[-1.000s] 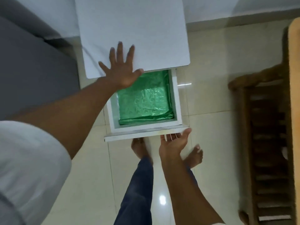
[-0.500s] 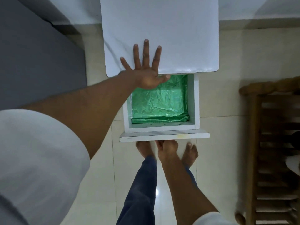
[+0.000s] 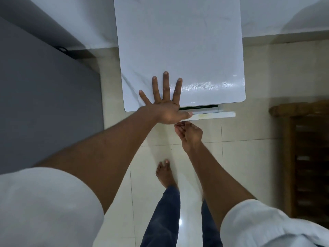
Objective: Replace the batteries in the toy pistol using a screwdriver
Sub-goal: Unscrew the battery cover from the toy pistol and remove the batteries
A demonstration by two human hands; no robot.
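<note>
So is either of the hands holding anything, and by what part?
Left hand lies flat on the white tabletop, holding nothing. Right hand curls at the drawer front; its grip is unclear.

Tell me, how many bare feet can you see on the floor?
1. A single bare foot stands on the tiled floor below the white table; the other is hidden behind the right forearm.

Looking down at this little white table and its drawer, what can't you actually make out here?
Head view only:
- Inside of the drawer: nearly shut, hidden under the white tabletop.
- Right hand: fingers curled at the drawer front; whether they pinch a handle is too small to tell.
- Toy pistol, screwdriver, batteries: none visible.
- Wooden furniture: cut off by the right edge.
</note>
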